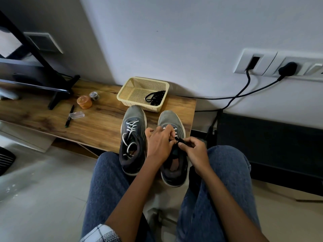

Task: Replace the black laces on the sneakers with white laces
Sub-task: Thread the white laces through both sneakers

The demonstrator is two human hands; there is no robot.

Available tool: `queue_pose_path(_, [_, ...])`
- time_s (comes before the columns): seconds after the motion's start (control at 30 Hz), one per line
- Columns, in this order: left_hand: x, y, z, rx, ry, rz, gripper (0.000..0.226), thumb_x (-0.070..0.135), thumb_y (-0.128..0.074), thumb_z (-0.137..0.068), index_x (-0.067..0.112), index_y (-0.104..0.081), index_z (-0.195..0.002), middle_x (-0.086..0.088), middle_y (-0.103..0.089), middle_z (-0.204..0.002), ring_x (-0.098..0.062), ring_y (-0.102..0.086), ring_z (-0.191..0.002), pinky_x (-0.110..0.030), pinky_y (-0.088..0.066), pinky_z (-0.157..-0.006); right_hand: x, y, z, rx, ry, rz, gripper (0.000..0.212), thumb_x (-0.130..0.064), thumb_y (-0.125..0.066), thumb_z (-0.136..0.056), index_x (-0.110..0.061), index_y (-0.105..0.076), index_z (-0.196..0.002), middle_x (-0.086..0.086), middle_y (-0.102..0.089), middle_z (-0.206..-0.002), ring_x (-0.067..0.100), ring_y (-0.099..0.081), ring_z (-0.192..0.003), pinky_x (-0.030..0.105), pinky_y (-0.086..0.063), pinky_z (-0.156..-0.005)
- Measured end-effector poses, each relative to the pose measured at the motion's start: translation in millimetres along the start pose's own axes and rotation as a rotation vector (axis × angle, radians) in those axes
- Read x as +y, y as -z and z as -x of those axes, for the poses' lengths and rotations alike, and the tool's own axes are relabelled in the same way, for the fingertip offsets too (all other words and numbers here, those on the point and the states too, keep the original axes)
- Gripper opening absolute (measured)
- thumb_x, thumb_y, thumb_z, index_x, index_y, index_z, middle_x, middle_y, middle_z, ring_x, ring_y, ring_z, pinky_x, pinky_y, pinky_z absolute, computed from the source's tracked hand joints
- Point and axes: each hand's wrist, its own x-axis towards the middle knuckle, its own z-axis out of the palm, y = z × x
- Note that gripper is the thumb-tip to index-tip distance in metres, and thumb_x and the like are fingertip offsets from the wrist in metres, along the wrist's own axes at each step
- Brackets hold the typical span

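Observation:
Two grey sneakers stand side by side, heels toward me, at the table's near edge. The left sneaker (pixel 133 138) carries white laces (pixel 130 137) that hang loose over its opening. On the right sneaker (pixel 172 149), a white lace (pixel 175 131) runs through the front eyelets. My left hand (pixel 160 142) lies over that shoe's tongue and pinches the white lace. My right hand (pixel 196 152) pinches the shoe's dark collar edge by the upper eyelets. A bundle of black laces (pixel 155 97) lies in the beige basket (pixel 130 90).
The basket stands at the back of the wooden table (pixel 97 123). To the left are an orange jar (pixel 84 101), a small tin, a clear plastic case (pixel 76 114), a pen (pixel 69 116) and a monitor stand. Black cables (pixel 244 95) run from wall sockets on the right.

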Motion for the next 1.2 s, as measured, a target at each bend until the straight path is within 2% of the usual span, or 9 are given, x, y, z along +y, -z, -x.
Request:
queue_pose_path(0.17, [2,1,0,-0.024,0.002,-0.001,0.024,0.026,-0.067,-0.082,0.030,-0.044,-0.086,0.013,-0.055,-0.078,-0.009,-0.051,-0.093,-0.025,-0.009,-0.085,-2,1,3,-0.004,0.035,0.018,0.009,-0.010,-0.069,-0.082,-0.018,-0.068,-0.079,0.000,-0.069,-0.080,0.018,-0.065,-0.082,0.040,-0.054,-0.080])
queue_pose_path(0.3, [2,2,0,-0.021,0.010,0.011,0.027,0.024,-0.066,-0.082,0.031,-0.040,-0.083,0.011,-0.058,-0.079,-0.009,-0.051,-0.091,-0.024,-0.009,-0.082,-2,1,4,-0.013,0.124,0.145,0.005,-0.016,-0.070,-0.083,-0.020,-0.068,-0.082,-0.005,-0.068,-0.079,0.013,-0.065,-0.081,0.036,-0.054,-0.077])
queue_pose_path(0.5, [0,-3,2,0.006,0.128,0.145,0.039,0.022,-0.066,-0.082,0.029,-0.032,-0.064,0.011,-0.043,-0.062,-0.008,-0.043,-0.077,-0.030,-0.013,-0.074,-2,1,4,-0.003,0.136,0.163,0.002,-0.017,-0.070,-0.083,-0.019,-0.069,-0.082,-0.005,-0.067,-0.078,0.012,-0.064,-0.078,0.030,-0.052,-0.070])
queue_pose_path(0.73, [-6,-6,4,-0.006,0.194,0.251,0.043,0.029,-0.069,-0.083,0.029,-0.032,-0.060,0.011,-0.049,-0.062,-0.009,-0.049,-0.077,-0.033,-0.020,-0.078,1,1,1,-0.045,0.105,0.115,0.004,-0.014,-0.069,-0.084,-0.018,-0.070,-0.084,-0.002,-0.068,-0.080,0.015,-0.065,-0.081,0.036,-0.054,-0.075])
queue_pose_path(0.83, [-9,-2,0,-0.042,0.162,0.255,0.033,0.030,-0.069,-0.083,0.032,-0.041,-0.065,0.013,-0.060,-0.068,-0.006,-0.056,-0.081,-0.032,-0.018,-0.082,1,-1,1,-0.038,0.131,0.141,0.002,-0.015,-0.068,-0.084,-0.017,-0.069,-0.084,-0.002,-0.068,-0.080,0.015,-0.065,-0.080,0.037,-0.054,-0.075])
queue_pose_path(0.93, [-6,-1,-3,-0.049,0.111,0.207,0.013,0.031,-0.066,-0.084,0.034,-0.054,-0.084,0.016,-0.069,-0.076,0.000,-0.058,-0.092,-0.030,-0.016,-0.085,2,-5,4,0.034,0.161,0.181,0.004,-0.018,-0.067,-0.085,-0.016,-0.068,-0.082,-0.004,-0.066,-0.077,0.014,-0.063,-0.077,0.036,-0.051,-0.072])
queue_pose_path(1.07, [-2,-2,-3,-0.044,0.099,0.137,0.022,0.028,-0.063,-0.086,0.038,-0.056,-0.105,0.019,-0.069,-0.078,-0.002,-0.054,-0.100,-0.029,-0.013,-0.087,2,-7,5,0.067,0.166,0.174,0.004,-0.020,-0.067,-0.085,-0.018,-0.067,-0.081,-0.006,-0.066,-0.076,0.011,-0.063,-0.075,0.033,-0.052,-0.069])
queue_pose_path(1.2, [-2,-3,0,-0.038,0.116,0.127,0.025,0.028,-0.061,-0.087,0.038,-0.056,-0.109,0.017,-0.070,-0.083,-0.004,-0.053,-0.102,-0.031,-0.013,-0.090,2,-7,6,0.065,0.165,0.166,0.003,-0.021,-0.068,-0.084,-0.019,-0.068,-0.082,-0.008,-0.067,-0.076,0.007,-0.063,-0.075,0.028,-0.051,-0.067])
